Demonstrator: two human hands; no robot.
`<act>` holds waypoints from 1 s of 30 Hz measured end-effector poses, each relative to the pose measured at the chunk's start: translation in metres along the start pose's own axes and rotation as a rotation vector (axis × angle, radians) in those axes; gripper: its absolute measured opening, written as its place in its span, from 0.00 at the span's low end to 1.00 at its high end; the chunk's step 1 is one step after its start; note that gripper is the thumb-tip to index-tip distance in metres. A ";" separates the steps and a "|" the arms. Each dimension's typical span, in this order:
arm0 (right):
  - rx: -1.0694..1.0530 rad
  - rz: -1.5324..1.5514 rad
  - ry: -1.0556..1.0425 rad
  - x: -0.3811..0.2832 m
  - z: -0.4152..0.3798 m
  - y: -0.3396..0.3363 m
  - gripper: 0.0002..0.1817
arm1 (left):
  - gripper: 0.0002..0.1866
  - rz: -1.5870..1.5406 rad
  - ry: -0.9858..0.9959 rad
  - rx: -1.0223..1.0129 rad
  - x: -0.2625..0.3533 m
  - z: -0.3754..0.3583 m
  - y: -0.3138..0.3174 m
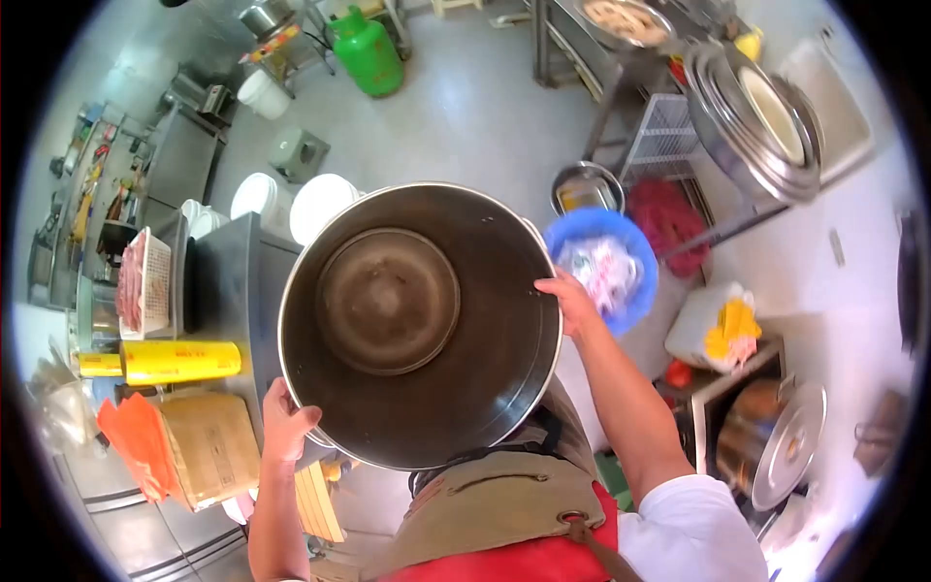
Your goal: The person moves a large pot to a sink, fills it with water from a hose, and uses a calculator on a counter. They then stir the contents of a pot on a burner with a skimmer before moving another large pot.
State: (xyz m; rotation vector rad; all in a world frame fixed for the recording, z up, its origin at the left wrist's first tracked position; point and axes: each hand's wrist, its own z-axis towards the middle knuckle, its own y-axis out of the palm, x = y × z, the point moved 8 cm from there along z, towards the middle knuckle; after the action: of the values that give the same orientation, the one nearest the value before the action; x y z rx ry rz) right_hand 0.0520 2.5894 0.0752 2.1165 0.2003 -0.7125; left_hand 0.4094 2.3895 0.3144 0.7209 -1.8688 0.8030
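Note:
A large metal stockpot [475, 388] is held up in front of my body, its wide mouth tilted toward me. Its inside is dark and stained, and a round, lighter brown area [388, 301] shows at the bottom. My left hand [286, 422] grips the pot at the lower left side, thumb against the rim. On the opposite side my right hand [570, 303] holds the rim, with its thumb over the edge and the other fingers hidden behind the wall.
A blue basin [635, 315] with plastic bags stands on the floor at right, near a metal bowl [587, 189]. Left is a steel counter [254, 262] with a cardboard box [208, 446] and yellow roll [184, 362]. Beyond are white buckets [325, 206] and a green gas cylinder [365, 53].

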 end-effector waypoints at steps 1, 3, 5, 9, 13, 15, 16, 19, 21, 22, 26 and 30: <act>-0.062 0.020 -0.027 -0.029 0.013 0.026 0.27 | 0.35 -0.025 -0.010 0.024 0.016 0.016 -0.004; -0.087 -0.039 -0.078 -0.079 0.036 0.071 0.29 | 0.35 -0.086 -0.029 0.067 0.038 0.046 -0.010; -0.080 -0.077 -0.128 -0.124 0.065 0.094 0.33 | 0.36 -0.123 -0.017 0.058 0.052 0.091 -0.013; -0.123 -0.145 -0.199 -0.192 0.134 0.128 0.35 | 0.37 -0.140 0.079 0.032 0.087 0.207 -0.007; -0.004 -0.104 -0.228 -0.243 0.222 0.122 0.35 | 0.35 -0.112 0.148 -0.035 0.133 0.342 0.005; 0.078 -0.092 -0.253 -0.269 0.257 0.121 0.30 | 0.35 -0.093 0.151 -0.094 0.156 0.402 0.004; 0.082 -0.041 -0.284 -0.283 0.277 0.120 0.29 | 0.37 -0.071 0.118 -0.118 0.175 0.430 0.009; 0.110 0.166 -0.298 -0.313 0.319 0.111 0.32 | 0.46 -0.097 0.280 -0.222 0.248 0.510 0.039; 0.149 0.203 -0.357 -0.332 0.342 0.109 0.31 | 0.49 -0.024 0.317 -0.243 0.275 0.566 0.049; 0.134 0.185 -0.394 -0.348 0.355 0.117 0.31 | 0.49 -0.006 0.342 -0.266 0.279 0.598 0.058; 0.292 0.183 -0.404 -0.390 0.430 0.100 0.26 | 0.44 0.065 0.348 -0.271 0.304 0.718 0.105; 0.334 0.247 -0.376 -0.448 0.559 0.080 0.22 | 0.34 0.058 0.421 -0.172 0.342 0.837 0.143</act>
State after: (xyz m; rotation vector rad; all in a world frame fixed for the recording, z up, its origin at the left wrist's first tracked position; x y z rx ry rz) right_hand -0.5186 2.1517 0.1236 2.2138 -0.4042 -1.0292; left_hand -0.2707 1.7771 0.3115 0.3569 -1.5571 0.7532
